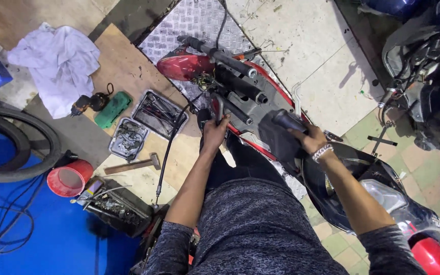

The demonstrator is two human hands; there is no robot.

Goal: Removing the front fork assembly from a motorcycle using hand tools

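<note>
Both of your hands are on the red motorcycle's handlebar assembly point(240, 89), which sits at the centre of the frame above the chequered metal plate point(189, 25). Your right hand point(309, 138) is clenched around the black rubber grip point(286, 120) at the near end of the bar; your left hand point(214, 133) is curled around a dark bent metal part just below the bar's middle, beside a hanging black cable point(171, 147). Judged from its bulk, the assembly is rigid and heavy, tied to the bike, so it will resist rather than flex; the rubber grip gives the surest hold, while bare metal may be greasy and slick. At the left of the frame lie two metal trays of small parts point(143, 125), a hammer point(134, 164), a green case point(112, 109), a red bowl point(70, 178) and a white rag point(57, 63).
</note>
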